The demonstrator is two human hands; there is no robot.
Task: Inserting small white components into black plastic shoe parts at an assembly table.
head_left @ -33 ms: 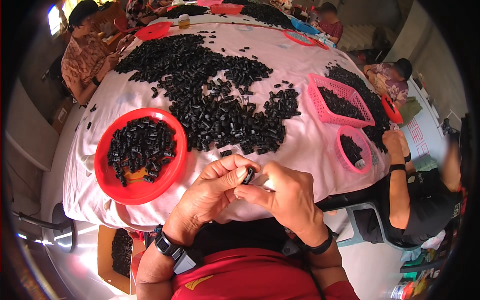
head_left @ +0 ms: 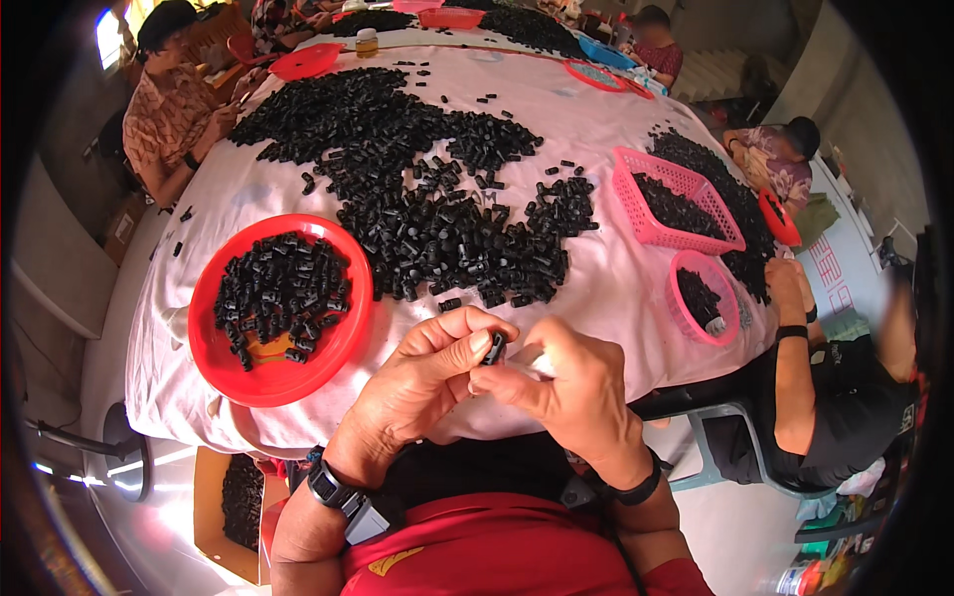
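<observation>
Head cam: L fingers [head_left: 462, 358] pinch blk part [head_left: 497, 348], long axis ~vert in view, top leaning R; R fingers [head_left: 517, 387] can't tell.

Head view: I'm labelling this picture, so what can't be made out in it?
All in the head view:
1. Black part: partly covered by the left hand.
2. Whitish item: largely hidden by the right hand; too blurred to identify.
3. Dark contents of the cardboard box: too small to tell apart.
4. Co-worker in plaid: head cut off by the upper edge.
</observation>
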